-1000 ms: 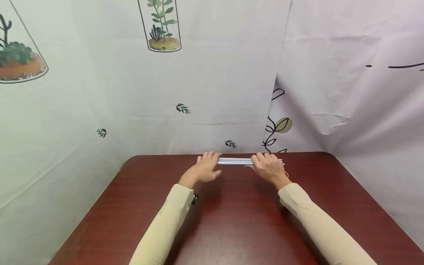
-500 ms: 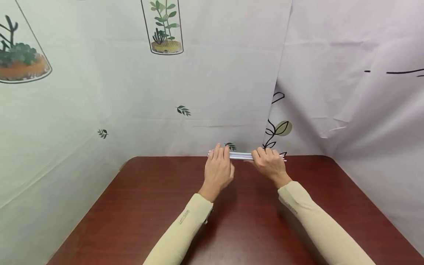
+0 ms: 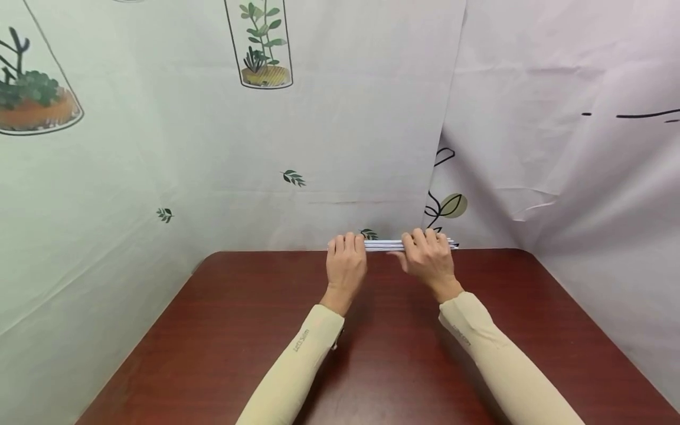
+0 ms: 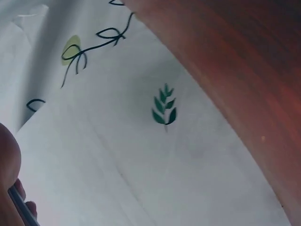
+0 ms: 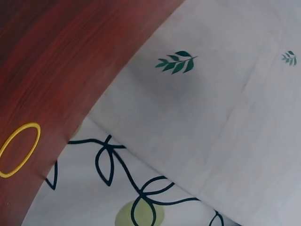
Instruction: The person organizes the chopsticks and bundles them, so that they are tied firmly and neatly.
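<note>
I have both hands just right of and below centre in the head view, clamped on one bundle of thin pale rods (image 3: 383, 245) that lies nearly level across the far edge of the table (image 3: 377, 354). The left hand (image 3: 346, 265) curls its fingers over the left part; the right hand (image 3: 428, 260) grips nearer the other end, rod tips poking out beyond it towards the right of the frame. I can't tell whether the bundle touches the tabletop. To hold this well, I'd match the squeeze on both sides so no rod slides lengthwise, and treat the two hands as one so the bundle neither tilts nor bows. The wrist views help little: a sliver of what I take to be the bundle shows at lower left of the left one, and a yellow loop (image 5: 31, 125) sits at lower left of the right one, so I'd steer by the head view.
</note>
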Available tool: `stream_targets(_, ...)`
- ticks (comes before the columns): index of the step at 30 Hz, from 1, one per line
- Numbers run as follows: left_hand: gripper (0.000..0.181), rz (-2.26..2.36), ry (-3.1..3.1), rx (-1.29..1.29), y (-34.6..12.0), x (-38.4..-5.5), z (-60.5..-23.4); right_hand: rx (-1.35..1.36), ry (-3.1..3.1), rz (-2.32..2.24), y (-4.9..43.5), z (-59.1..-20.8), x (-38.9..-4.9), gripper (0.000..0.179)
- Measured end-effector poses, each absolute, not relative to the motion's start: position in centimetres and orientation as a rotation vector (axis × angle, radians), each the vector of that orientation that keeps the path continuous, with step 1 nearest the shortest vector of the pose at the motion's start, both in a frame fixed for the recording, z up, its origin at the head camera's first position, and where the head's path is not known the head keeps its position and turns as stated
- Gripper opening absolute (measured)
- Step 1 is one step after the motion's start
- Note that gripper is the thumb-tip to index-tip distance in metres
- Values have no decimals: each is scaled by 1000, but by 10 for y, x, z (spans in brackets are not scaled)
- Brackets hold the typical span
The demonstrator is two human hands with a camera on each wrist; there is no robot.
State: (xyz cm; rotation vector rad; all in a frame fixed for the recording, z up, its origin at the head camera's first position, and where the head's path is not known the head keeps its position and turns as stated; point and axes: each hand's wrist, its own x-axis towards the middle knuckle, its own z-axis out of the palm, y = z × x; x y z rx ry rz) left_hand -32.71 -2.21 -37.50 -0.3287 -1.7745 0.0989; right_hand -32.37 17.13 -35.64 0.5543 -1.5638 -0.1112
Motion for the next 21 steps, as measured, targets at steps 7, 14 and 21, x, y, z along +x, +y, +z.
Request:
stream_targets(7, 11, 60, -1799, -275, -21, -321, -365, 503, -1556, -5, 168, -355, -320, 60)
stream_targets(14, 12, 41, -1811, -242, -20, -314, -360, 471, -1503, 6, 171, -349, -324, 65)
stream_targets(21, 7, 60, -1869, -249, -17, -309, -357, 502, -1446, 43, 174, -349, -325, 66)
